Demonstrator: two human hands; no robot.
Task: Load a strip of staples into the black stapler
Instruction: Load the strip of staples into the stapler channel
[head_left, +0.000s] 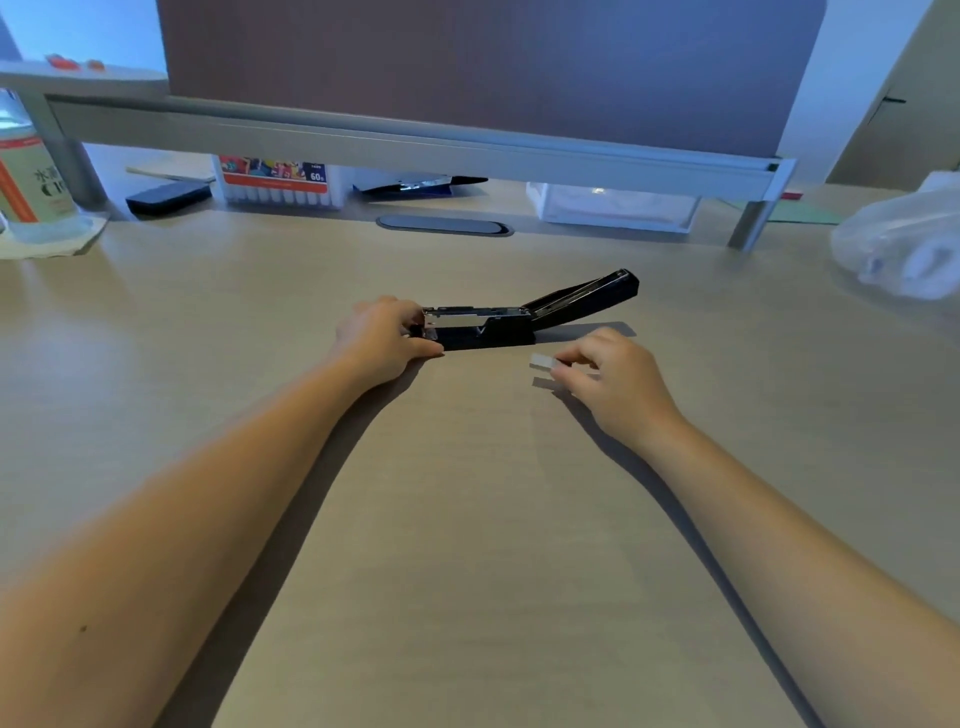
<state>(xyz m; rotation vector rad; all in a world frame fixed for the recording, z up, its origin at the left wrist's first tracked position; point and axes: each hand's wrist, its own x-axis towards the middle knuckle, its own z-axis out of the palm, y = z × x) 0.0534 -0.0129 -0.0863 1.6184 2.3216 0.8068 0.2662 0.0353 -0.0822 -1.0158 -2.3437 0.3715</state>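
The stapler (498, 325) lies mid-desk (467, 519), its lid swung back and up to the right — channel exposed. The left hand (382, 338) grips its front end. Just beside it, the right hand (610, 376) pinches a staple strip (543, 361) — lifted off the desk.

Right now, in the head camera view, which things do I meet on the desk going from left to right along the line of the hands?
Left hand → stapler, opened with its lid swung back to the right → strip of staples → right hand, holding that strip in a pinch grip → clear plastic bag, farther back at the right edge.
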